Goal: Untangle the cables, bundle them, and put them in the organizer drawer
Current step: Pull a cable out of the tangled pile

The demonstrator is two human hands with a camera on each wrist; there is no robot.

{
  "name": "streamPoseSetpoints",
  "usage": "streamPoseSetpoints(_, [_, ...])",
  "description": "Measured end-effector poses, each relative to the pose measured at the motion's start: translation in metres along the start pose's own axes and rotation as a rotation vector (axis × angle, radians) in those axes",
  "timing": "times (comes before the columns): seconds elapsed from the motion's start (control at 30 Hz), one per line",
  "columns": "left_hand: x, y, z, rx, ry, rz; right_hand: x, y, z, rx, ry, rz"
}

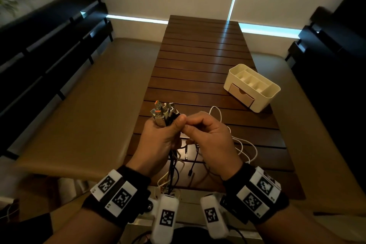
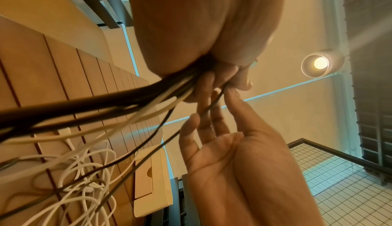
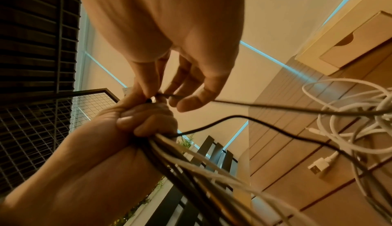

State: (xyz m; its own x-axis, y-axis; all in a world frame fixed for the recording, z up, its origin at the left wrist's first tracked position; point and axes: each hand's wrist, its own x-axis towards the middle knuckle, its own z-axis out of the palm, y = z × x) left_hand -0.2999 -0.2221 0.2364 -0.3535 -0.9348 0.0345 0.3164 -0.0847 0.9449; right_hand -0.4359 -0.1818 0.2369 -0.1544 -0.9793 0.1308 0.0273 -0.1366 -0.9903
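My left hand [image 1: 168, 127] grips a bundle of black and beige cables [image 1: 174, 160] upright, their USB plugs [image 1: 163, 112] sticking out above the fist. The cable tails hang down past the table's near edge. My right hand [image 1: 190, 128] pinches a thin black cable [image 3: 275, 107] between thumb and forefinger, right beside the left thumb. In the left wrist view the same thin black cable [image 2: 208, 107] runs down from that pinch. The cream organizer [image 1: 273, 93] stands on the table at the right, its drawer [image 1: 241, 95] closed.
A loose tangle of white cable [image 1: 244, 145] lies on the slatted wooden table [image 1: 198, 61] under my right hand, with a white USB plug [image 3: 318, 166] in it. Cushioned benches run along both sides of the table.
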Motion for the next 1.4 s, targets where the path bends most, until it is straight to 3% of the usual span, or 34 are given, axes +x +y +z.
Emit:
streamPoseSetpoints(0.1, [0.001,-0.001,-0.004,-0.011,0.022,0.012,0.0,0.002,-0.003,-0.087,-0.044,-0.037])
streamPoseSetpoints(0.2, [0.003,0.002,-0.006,-0.025,0.059,0.011,-0.001,0.008,-0.006,-0.16,-0.032,0.03])
streamPoseSetpoints(0.33, [0.001,0.004,-0.004,0.007,0.012,0.017,-0.002,0.009,-0.006,-0.24,-0.054,-0.002])
streamPoseSetpoints(0.47, [0.001,0.004,-0.003,0.035,-0.031,0.049,-0.001,0.002,-0.005,-0.234,-0.066,-0.039])
streamPoseSetpoints(1.03, [0.001,0.007,-0.004,0.034,0.108,0.047,-0.011,0.002,-0.006,-0.214,-0.133,-0.034])
streamPoseSetpoints(1.17, [0.001,0.01,0.001,-0.092,0.134,0.057,-0.009,0.007,-0.009,-0.158,-0.116,0.008])
streamPoseSetpoints(1.33, [0.004,0.027,-0.006,-0.228,0.209,0.045,-0.012,0.035,-0.031,-0.351,-0.227,0.161])
streamPoseSetpoints(1.4, [0.004,0.032,-0.011,-0.235,0.208,0.028,-0.014,0.046,-0.039,-0.363,-0.2,0.218])
